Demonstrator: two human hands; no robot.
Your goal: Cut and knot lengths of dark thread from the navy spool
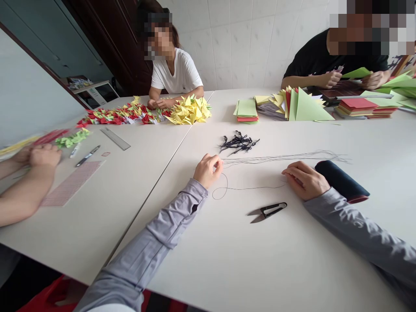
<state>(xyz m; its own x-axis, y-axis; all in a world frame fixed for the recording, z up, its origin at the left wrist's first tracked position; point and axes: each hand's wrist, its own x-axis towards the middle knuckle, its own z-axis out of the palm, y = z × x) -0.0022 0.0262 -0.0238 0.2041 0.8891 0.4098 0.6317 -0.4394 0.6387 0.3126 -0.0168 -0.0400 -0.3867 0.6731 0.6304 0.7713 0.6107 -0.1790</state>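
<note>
My left hand (208, 170) is closed in a pinch at the end of a bundle of dark threads (276, 159), which stretches to the right across the white table. A single loose thread (242, 189) curls below that hand and runs over to my right hand (305, 178), whose thumb and fingertips are pressed together on it. Just beyond my right hand lies a dark spool of thread (341, 181) on its side. Thread snips (268, 212) rest on the table between my hands, blades pointing left. Several knotted black thread bundles (239, 143) lie in a heap past my left hand.
Folded yellow paper pieces (191, 109) and mixed coloured ones (123, 115) lie before a person in white. Coloured paper stacks (247, 110) stand near a person in black. At left, another person's hands (43, 156) are near a ruler (115, 138) and a pen (87, 156).
</note>
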